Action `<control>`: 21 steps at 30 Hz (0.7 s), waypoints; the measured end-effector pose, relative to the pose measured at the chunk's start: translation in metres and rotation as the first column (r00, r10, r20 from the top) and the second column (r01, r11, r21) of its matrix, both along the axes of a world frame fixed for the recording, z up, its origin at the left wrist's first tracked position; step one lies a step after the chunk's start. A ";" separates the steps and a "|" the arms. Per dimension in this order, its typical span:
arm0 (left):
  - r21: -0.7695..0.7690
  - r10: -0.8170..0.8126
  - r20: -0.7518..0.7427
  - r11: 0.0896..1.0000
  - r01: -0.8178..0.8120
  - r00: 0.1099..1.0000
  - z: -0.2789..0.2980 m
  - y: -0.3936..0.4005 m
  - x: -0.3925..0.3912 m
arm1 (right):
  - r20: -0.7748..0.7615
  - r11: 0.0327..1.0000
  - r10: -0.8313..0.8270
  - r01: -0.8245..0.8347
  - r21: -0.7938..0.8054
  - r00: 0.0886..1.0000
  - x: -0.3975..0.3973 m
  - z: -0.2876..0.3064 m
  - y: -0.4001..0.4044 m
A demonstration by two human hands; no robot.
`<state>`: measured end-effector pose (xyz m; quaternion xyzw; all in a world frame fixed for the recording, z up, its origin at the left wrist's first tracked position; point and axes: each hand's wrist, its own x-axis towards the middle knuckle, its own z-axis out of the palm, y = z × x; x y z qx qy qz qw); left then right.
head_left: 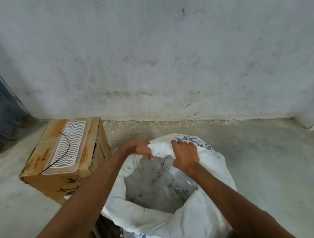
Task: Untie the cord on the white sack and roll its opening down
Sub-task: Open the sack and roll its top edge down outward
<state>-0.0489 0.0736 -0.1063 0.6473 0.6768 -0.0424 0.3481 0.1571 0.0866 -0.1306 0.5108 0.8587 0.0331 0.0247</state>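
Note:
The white sack (201, 221) with blue print stands on the floor in front of me, its mouth wide open. Inside it shows a clear plastic liner (162, 184). Both hands grip the far rim of the sack, where the white fabric is bunched into a thick fold (160, 149). My left hand (141, 147) holds the left end of that fold, fingers closed over it. My right hand (186, 154) clamps the right end from above. No cord shows around the sack's mouth.
A cardboard box (51, 180) sits on the floor to the left, with a white plastic grille (69, 142) and a thin black cord (66, 151) lying on top. A stained wall (167, 53) rises just behind the sack. Bare concrete floor (274, 157) lies to the right.

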 end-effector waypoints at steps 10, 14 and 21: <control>0.588 0.131 -0.436 0.791 0.172 0.890 -0.047 -0.004 0.054 | -0.047 0.692 -0.148 0.070 -0.719 0.988 -0.013 0.039 0.066; 0.421 0.119 -0.414 0.904 0.074 0.902 -0.027 0.021 0.059 | -0.135 0.841 -0.126 0.034 -0.540 0.983 -0.007 0.025 0.067; -0.043 -0.027 -0.137 0.999 0.021 0.990 -0.011 0.051 0.029 | 0.066 0.973 -0.217 0.221 -0.061 0.974 0.017 -0.016 0.020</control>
